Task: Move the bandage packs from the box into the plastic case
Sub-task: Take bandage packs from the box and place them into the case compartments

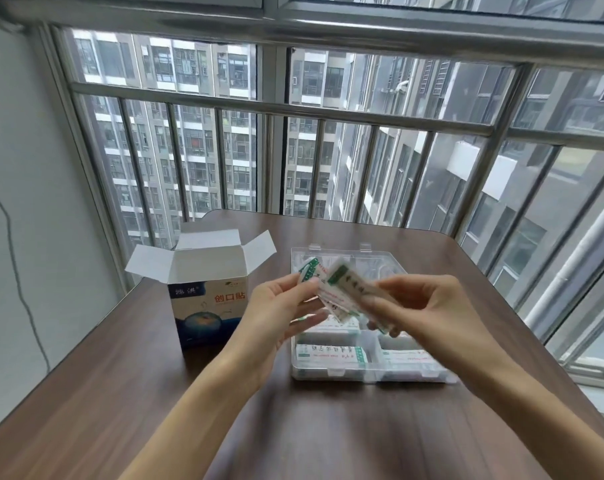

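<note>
A white and blue bandage box (209, 299) stands upright on the table at the left, its top flaps open. To its right lies a clear plastic case (333, 374) with compartments, and bandage packs (330, 355) lie in the front ones. Above the case my left hand (280, 313) pinches a small bunch of bandage packs (316, 277). My right hand (428, 306) pinches one white and green bandage pack (354, 284), tilted, just right of that bunch. The case's middle is hidden behind both hands.
The dark wooden table (155, 393) stands against a metal window railing (328, 112) at the back and right. A thin cable (16, 265) hangs on the wall at the left.
</note>
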`<action>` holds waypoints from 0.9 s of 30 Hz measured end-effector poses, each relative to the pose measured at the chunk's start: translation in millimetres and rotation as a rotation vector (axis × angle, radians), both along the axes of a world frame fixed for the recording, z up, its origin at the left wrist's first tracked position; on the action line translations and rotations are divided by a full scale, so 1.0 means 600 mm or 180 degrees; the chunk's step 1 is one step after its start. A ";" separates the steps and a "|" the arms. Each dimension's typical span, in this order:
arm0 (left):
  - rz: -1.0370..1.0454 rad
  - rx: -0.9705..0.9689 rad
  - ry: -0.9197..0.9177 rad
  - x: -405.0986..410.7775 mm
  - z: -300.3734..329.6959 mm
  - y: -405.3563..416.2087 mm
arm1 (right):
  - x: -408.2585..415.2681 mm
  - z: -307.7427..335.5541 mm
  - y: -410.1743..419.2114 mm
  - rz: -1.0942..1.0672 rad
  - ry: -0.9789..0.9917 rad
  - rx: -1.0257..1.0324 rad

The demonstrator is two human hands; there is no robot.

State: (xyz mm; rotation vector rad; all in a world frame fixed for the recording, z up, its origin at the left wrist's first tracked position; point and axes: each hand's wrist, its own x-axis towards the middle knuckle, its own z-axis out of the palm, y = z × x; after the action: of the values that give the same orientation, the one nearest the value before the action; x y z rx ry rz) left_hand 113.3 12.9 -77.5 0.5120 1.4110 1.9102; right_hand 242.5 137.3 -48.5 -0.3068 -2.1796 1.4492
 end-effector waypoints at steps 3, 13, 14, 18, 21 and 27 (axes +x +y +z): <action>-0.0142 0.0005 -0.0127 0.007 0.003 -0.001 | -0.008 0.001 0.011 -0.0309 -0.0439 -0.0580; 0.0009 0.0057 -0.0072 0.015 0.000 0.000 | -0.029 -0.006 -0.005 -0.0586 -0.0121 -0.0390; 0.0076 0.0058 -0.0085 0.015 -0.002 0.001 | -0.026 -0.006 -0.006 -0.0730 0.0078 -0.0144; 0.0087 0.0180 -0.0238 0.013 0.001 0.000 | -0.027 -0.024 -0.010 -0.1050 0.0403 0.2481; -0.0055 0.0442 -0.0767 0.011 0.004 0.000 | -0.030 -0.042 -0.017 -0.0999 0.0038 0.2979; -0.0086 0.0391 -0.0631 0.014 0.002 0.006 | -0.023 -0.033 -0.004 -0.0737 -0.0313 0.2711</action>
State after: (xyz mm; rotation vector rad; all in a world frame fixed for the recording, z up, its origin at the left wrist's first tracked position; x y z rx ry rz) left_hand 121.7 16.6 -76.1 0.3848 1.1606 1.9752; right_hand 228.6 135.1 -68.0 -0.3023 -2.5071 0.3128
